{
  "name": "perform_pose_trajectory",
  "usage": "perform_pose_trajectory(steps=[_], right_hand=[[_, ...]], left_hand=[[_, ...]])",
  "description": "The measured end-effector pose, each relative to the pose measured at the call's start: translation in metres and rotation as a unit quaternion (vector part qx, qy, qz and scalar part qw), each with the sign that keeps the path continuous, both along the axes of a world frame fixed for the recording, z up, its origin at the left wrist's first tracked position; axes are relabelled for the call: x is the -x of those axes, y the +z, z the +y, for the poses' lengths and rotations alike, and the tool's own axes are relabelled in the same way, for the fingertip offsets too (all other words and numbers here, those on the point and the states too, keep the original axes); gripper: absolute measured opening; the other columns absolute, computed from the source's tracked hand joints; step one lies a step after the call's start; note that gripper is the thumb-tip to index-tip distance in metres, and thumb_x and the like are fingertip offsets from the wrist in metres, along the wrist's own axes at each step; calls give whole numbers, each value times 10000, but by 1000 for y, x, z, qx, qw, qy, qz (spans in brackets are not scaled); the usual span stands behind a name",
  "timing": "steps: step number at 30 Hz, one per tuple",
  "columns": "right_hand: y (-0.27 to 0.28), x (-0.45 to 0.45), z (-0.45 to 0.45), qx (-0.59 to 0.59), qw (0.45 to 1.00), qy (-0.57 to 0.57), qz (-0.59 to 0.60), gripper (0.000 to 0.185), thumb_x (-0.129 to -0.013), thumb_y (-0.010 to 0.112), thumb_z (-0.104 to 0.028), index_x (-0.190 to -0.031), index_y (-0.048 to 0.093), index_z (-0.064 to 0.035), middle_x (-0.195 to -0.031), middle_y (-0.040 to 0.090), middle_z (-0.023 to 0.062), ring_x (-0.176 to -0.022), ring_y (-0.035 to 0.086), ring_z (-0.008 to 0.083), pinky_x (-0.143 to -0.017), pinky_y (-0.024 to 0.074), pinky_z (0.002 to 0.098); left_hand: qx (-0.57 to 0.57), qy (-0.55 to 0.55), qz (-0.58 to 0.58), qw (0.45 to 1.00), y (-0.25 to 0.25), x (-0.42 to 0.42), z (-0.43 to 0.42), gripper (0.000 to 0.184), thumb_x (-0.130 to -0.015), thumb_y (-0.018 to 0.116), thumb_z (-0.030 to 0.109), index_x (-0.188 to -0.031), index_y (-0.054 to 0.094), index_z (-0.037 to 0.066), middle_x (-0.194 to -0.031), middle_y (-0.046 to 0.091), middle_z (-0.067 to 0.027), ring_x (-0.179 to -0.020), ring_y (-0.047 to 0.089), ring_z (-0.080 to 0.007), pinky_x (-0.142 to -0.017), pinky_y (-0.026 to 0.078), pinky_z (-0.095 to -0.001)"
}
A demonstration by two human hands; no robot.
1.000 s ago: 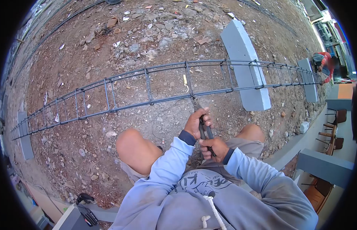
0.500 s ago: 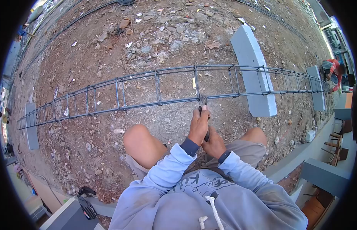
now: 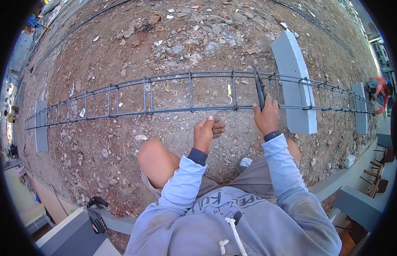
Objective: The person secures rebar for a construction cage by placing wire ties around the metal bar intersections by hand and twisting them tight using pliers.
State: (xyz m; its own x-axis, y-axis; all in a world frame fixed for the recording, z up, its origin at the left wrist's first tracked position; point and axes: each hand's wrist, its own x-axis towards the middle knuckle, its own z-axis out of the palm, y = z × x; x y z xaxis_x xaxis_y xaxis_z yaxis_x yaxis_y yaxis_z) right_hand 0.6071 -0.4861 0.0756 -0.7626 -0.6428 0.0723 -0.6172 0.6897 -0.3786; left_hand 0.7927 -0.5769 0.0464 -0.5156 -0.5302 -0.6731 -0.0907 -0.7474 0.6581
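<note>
A long rebar cage (image 3: 173, 110), made of parallel bars with several square stirrups, stretches across in front of me. My left hand (image 3: 207, 131) is just below its near bar, thumb and forefinger pinched on a thin tie wire (image 3: 220, 112); the other fingers point right. Farther right, my right hand (image 3: 267, 116) is wrapped round the dark handles of pincers (image 3: 259, 85). Their head points away from me, over the cage near its far bar. Whether the pincers touch the bars I cannot tell.
Grey blocks support the cage: one right of centre (image 3: 289, 57), one at the left end (image 3: 41, 143), one at the far right (image 3: 361, 121). A person in red (image 3: 379, 90) crouches by the right end. Stony ground (image 3: 121, 55) lies around. A black strap (image 3: 96, 217) is at lower left.
My hands were together on the pincers at the near bar. Now they are apart: the right has carried the pincers up and right, while the left has moved left with the wire.
</note>
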Motion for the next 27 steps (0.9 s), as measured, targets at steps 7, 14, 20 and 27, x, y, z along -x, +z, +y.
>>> perform_pose_trajectory(steps=[7,14,20,27], right_hand=[[-3,-85,-4,50,960,146,-232,325,-872,545,-156,-1157,525,-1,-881,625,154,-793,621,295,-714,489,393],[-43,-140,-4,125,748,-68,-649,222,-894,483,-109,-1079,576,-29,-661,560,33,-452,475,78,-371,352,220],[-72,-138,-39,202,705,-99,-673,239,-862,504,-93,-1063,593,-1,-667,576,39,-471,489,82,-396,371,221],[-44,-150,-16,204,712,-95,-666,256,-871,514,-107,-1098,589,-16,-694,595,40,-492,494,69,-413,376,209]], left_hand=[[53,31,38,997,-23,-10,5,459,-959,419,313,-1147,529,-92,-1083,616,-204,-1033,592,-276,-936,422,-343],[70,-29,-81,994,-36,-31,2,468,-908,497,323,-1141,564,-78,-1099,617,-189,-961,611,-262,-829,452,-342],[489,-48,-289,822,-9,-37,-22,305,-860,558,262,-1061,636,46,-839,646,-149,-769,613,-281,-680,469,-378],[482,-125,-331,802,12,-20,-66,278,-843,571,299,-981,681,85,-859,663,-168,-796,636,-333,-703,485,-411]])
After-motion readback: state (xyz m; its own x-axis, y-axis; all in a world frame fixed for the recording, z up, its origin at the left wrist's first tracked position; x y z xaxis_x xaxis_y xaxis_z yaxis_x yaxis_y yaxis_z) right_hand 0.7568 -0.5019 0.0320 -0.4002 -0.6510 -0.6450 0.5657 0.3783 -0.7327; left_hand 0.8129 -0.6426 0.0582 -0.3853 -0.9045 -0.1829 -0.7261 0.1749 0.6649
